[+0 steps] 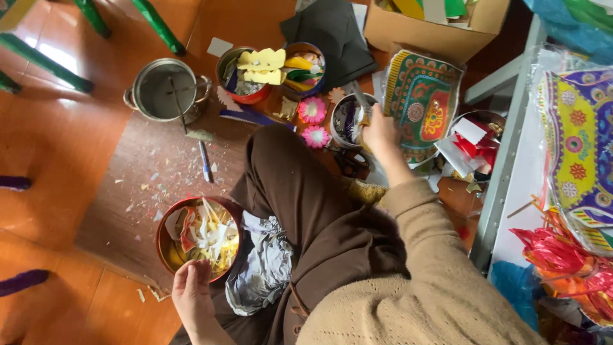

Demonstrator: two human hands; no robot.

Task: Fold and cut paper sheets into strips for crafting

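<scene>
The person sits on the floor (76,134) with a round red tin (167,225) beside the left knee; it looks heaped with pale and yellow paper scraps, and the left hand (191,295) rests at its near rim, fingers curled on the edge, so that grip is a loose hold on the tin rather than a firm clasp. The right hand (381,134) reaches forward and is closed around a thin grey tool (359,96), whose tip stands over a small round tin (348,120) ahead of the knee; what the tool is I cannot tell. Judging by the litter of paper bits on the brown mat (137,191) and the full scrap tin, much cutting seems done, while the 2 pink paper flowers (312,110) lying between the tins are the only finished flowers I can count. Counted: 1 steel pot (167,91) with a stick in it, 2 bowls of coloured paper shapes side by side behind the flowers, 1 cardboard box (434,29) at the top, 1 patterned printed sheet (421,105) just right of the right hand, and 1 pen (205,161) on the mat.
</scene>
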